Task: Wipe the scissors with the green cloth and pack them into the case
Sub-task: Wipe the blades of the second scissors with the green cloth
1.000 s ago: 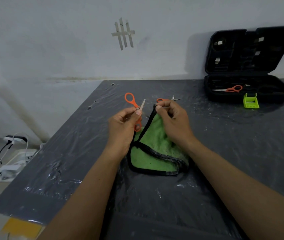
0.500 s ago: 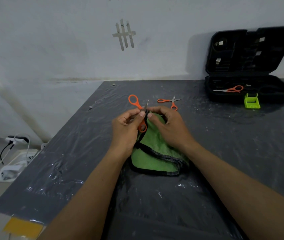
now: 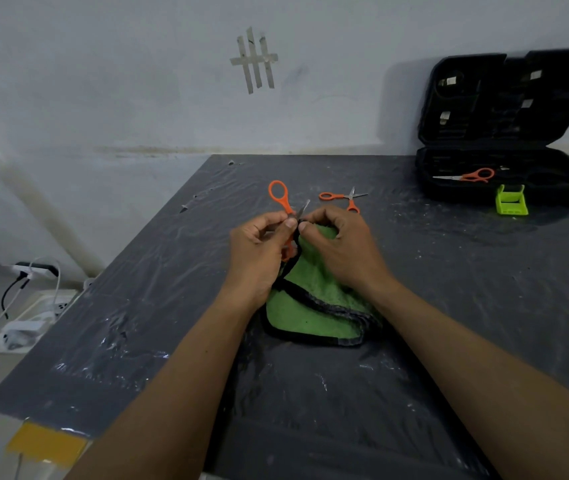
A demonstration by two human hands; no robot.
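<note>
Left hand [image 3: 258, 251] is gripping scissors [image 3: 280, 199], right hand [image 3: 341, 251] pinching green cloth [image 3: 314, 306] round the blade; second pair [image 3: 473, 175] lying in the case [image 3: 504, 188], third pair [image 3: 341, 197] waiting on the table [image 3: 449, 271]

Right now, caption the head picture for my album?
Left hand grips orange scissors, right hand pinches the green cloth.

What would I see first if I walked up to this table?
Probably the two hands in the middle of the dark table: the left hand holds orange scissors with one handle loop sticking up, while the right hand pinches the green cloth right beside the blade. Just behind them a second pair lies on the table, and a third pair sits inside the open black case at the far right.
</note>
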